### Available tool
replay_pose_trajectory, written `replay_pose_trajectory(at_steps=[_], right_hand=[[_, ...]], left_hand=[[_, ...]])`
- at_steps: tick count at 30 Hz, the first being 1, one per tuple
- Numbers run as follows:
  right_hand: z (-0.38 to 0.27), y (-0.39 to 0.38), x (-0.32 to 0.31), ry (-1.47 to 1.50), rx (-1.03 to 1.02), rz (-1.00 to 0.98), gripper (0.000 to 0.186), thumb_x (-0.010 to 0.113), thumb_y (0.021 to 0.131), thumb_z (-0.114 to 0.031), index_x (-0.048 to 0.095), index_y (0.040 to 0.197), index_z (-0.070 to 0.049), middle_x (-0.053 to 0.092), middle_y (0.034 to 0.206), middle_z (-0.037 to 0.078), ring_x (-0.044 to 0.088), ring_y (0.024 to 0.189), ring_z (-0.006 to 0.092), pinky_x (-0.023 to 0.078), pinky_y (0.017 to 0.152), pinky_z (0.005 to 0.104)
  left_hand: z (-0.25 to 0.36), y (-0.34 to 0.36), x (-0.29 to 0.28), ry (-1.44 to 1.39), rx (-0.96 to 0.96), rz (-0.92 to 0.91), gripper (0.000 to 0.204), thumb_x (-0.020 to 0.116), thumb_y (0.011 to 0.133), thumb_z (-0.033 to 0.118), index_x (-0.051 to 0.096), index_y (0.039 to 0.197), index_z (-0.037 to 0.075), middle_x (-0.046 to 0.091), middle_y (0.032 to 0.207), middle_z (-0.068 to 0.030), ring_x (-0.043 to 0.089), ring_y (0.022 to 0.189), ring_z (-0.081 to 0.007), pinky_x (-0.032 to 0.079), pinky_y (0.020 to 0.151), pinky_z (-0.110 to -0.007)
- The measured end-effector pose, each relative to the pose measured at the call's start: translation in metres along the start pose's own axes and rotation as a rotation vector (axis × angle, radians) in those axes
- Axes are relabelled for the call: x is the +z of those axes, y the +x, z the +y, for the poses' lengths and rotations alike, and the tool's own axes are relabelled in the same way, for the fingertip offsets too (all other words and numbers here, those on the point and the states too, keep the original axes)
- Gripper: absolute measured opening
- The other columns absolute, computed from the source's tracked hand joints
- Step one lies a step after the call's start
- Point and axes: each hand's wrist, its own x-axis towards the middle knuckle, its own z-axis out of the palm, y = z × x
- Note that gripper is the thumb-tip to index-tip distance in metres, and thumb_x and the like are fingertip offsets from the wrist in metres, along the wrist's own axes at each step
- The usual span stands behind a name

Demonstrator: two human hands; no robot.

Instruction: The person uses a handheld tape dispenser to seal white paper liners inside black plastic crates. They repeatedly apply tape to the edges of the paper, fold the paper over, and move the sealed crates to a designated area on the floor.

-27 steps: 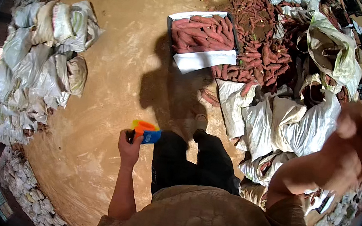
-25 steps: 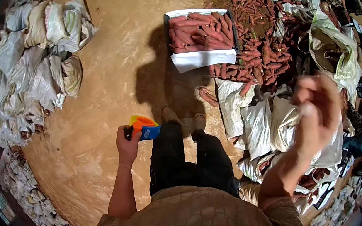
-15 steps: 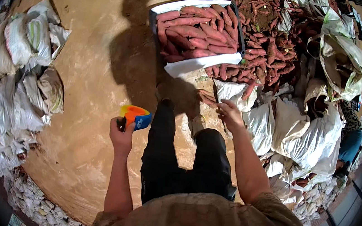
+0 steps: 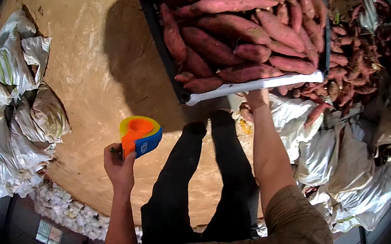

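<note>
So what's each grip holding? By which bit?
Left grip holds a roundish orange-and-blue tape dispenser by its lower orange end. Right grip, at the white paper flap: can't tell.

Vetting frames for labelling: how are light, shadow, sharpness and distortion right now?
Head view: broad shadow on the floor left of the sweet-potato crate; bright patches on the white sacks at right, dimmer loose sweet potatoes above them in frame. Head view: tape dispenser fairly crisp; right hand partly hidden at the crate. Head view: scene curves toward black fisheye rim.
</note>
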Motion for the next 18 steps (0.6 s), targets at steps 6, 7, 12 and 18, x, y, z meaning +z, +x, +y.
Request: replay_pose_trajectory(at_steps=[6, 7, 12, 18], right_hand=[[-0.033, -0.015, -0.043, 0.056, 0.067, -0.056, 0.036, 0.061, 0.091, -0.011, 0.054, 0.126, -0.011, 0.061, 0.118, 0.011, 0.058, 0.11, 0.0366, 0.052, 0.079, 0.0619], [-0.027, -0.038, -0.043, 0.003, 0.102, -0.037, 0.035, 0.061, 0.089, -0.012, 0.056, 0.123, -0.007, 0.062, 0.115, 0.011, 0.061, 0.106, 0.0328, 0.052, 0.081, 0.0541], [-0.058, -0.178, -0.066, -0.201, 0.182, 0.001, 0.037, 0.064, 0.084, -0.002, 0.056, 0.12, 0.001, 0.064, 0.104, 0.012, 0.065, 0.091, 0.0264, 0.058, 0.075, 0.0396], [-0.166, -0.29, 0.109, -0.202, -0.01, -0.152, 0.044, 0.068, 0.085, -0.007, 0.054, 0.126, 0.002, 0.066, 0.111, 0.014, 0.068, 0.097, 0.027, 0.059, 0.079, 0.0415]], left_hand=[[0.026, 0.021, 0.037, 0.069, -0.035, -0.066, 0.037, 0.069, 0.083, -0.007, 0.049, 0.113, 0.002, 0.054, 0.106, -0.0072, 0.056, 0.101, -0.0147, 0.045, 0.092, -0.028], [0.03, 0.013, 0.034, 0.078, -0.045, -0.05, 0.038, 0.069, 0.083, -0.007, 0.049, 0.113, 0.002, 0.054, 0.106, -0.0073, 0.056, 0.101, -0.0147, 0.045, 0.092, -0.028], [0.085, -0.013, 0.039, 0.05, -0.054, -0.13, 0.042, 0.071, 0.081, -0.007, 0.049, 0.115, 0.002, 0.055, 0.107, -0.0078, 0.057, 0.101, -0.0155, 0.046, 0.091, -0.029], [0.192, -0.058, 0.025, 0.168, -0.017, -0.179, 0.044, 0.072, 0.077, -0.007, 0.051, 0.113, 0.004, 0.056, 0.104, -0.006, 0.056, 0.093, -0.013, 0.046, 0.082, -0.027]])
